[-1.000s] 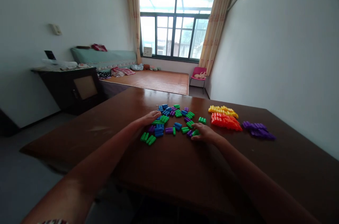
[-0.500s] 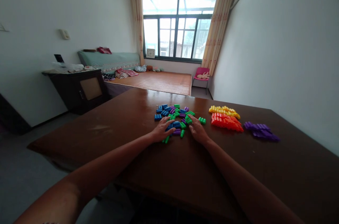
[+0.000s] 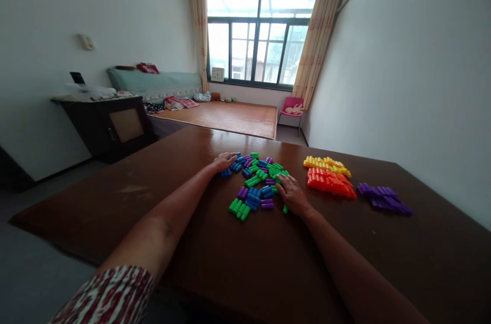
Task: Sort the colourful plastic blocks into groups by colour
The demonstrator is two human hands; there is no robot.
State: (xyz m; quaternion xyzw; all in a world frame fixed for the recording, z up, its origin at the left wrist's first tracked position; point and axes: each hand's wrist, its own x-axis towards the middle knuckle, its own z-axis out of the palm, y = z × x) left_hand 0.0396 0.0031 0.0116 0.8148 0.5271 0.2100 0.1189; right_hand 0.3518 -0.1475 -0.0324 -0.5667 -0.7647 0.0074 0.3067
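Green pieces [image 3: 276,169] by fingertips of my right hand [image 3: 293,194], fingers slightly bent; grip, cannot tell. My left hand [image 3: 224,162] lies over blue pieces [image 3: 226,174], fingers stretched, grip hidden. Between: mixed heap [image 3: 253,195] of green, blue, purple on table [image 3: 238,247], apparently unsorted. Farther right: yellow pile [image 3: 327,164], orange pile [image 3: 330,184], purple pile [image 3: 385,198]; each one colour, seemingly done.

Coloured pieces [image 3: 253,181] block the middle; dim near tabletop [image 3: 245,250] seems passable.
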